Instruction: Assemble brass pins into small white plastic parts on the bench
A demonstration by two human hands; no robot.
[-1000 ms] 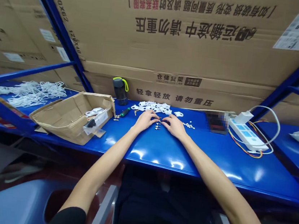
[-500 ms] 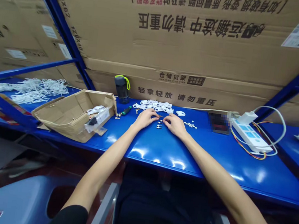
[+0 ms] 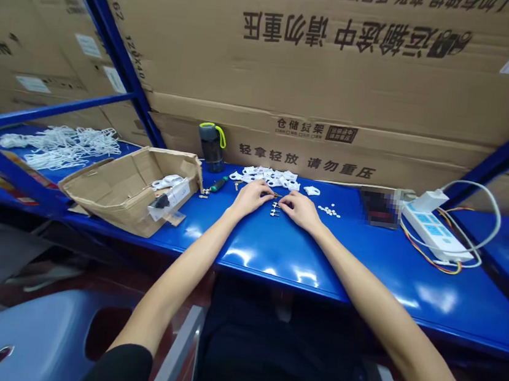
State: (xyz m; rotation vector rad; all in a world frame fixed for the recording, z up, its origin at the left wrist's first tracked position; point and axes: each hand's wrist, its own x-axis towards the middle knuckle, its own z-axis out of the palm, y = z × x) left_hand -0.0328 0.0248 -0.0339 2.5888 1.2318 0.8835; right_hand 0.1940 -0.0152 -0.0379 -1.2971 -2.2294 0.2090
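My left hand [image 3: 252,199] is closed in a pinch at the middle of the blue table. A small brass-coloured part [image 3: 275,195] shows at its fingertips. Close by on the right, my right hand [image 3: 301,210] is closed too, thumb and forefinger together; whatever lies between them is too small to make out. A short row of small metal-and-white pieces [image 3: 274,213] lies on the table just below the fingertips. Behind both hands is a pile of white plastic parts [image 3: 268,177]. Small white discs [image 3: 328,211] are scattered right of my right hand.
Left stand an open cardboard box [image 3: 110,194], a dark bottle [image 3: 212,148] and a green-handled screwdriver [image 3: 218,183], with small brass pieces [image 3: 204,194] nearby. White cords [image 3: 72,146] lie farther left. On the right are a blurred dark object [image 3: 378,207] and a power strip [image 3: 437,234].
The view has shifted slightly, moving the scene a little to the right. Both hands stay close together over the small pieces; the right fingertips have moved slightly relative to the row.
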